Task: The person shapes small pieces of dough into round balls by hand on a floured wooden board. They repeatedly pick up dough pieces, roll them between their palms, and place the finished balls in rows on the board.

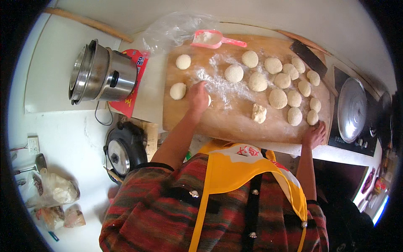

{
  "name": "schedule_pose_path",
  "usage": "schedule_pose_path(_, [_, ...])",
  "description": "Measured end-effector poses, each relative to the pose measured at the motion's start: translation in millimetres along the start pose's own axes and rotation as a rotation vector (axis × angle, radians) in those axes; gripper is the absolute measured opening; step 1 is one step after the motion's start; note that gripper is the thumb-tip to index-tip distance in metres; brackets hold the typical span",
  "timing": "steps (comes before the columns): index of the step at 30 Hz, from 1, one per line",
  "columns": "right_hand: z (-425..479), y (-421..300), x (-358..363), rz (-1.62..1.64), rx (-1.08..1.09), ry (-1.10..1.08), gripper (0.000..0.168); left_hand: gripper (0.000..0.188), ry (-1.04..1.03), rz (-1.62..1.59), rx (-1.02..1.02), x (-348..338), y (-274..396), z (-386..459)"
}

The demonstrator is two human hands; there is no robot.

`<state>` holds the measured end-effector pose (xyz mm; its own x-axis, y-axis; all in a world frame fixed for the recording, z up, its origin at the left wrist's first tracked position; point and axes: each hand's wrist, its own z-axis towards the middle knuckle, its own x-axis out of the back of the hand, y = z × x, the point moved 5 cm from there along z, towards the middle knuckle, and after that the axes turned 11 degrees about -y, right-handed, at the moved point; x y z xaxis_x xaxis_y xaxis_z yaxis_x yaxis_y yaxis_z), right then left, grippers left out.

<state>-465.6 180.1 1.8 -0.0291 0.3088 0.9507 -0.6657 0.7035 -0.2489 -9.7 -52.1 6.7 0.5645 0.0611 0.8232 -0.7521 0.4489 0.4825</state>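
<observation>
A floured wooden board (226,126) carries several round dough balls (277,98) and a smaller rough lump of dough (259,113). My left hand (199,98) rests over a piece of dough (209,100) at the left part of the board; only the dough's right edge shows beside it. Just left of that hand lies another dough ball (178,91). At the board's right front, my right hand (315,135) is beside the nearest small dough ball (312,117); its fingertips are close to the ball, and whether they touch it cannot be told.
A pink scoop with flour (207,39) and a clear plastic bag (176,30) lie at the back. A cleaver (308,59) rests at the back right. Right of the board stands a lidded pan (352,109) on a cooktop. A steel pot (110,75) stands left.
</observation>
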Motion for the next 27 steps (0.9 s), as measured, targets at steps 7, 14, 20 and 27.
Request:
schedule_pose_path(7, [2, 3, -4, -0.044, 0.011, 0.004, 0.034, 0.021, -0.221, -0.055, 0.146, -10, -17, 18])
schedule_pose_path(14, [4, 8, -9, -0.044, -0.007, -0.01, 0.036, 0.041, -0.511, -0.42, 0.463, 13, 3, 38])
schedule_pose_path(20, [4, 1, -7, -0.043, -0.002, 0.0, 0.038, 0.02, 0.215, -0.148, 0.184, 27, 4, -8])
schedule_pose_path(27, [2, 1, -4, -0.046, -0.01, -0.017, 0.038, 0.015, 0.172, 0.057, 0.314, 14, 2, -21])
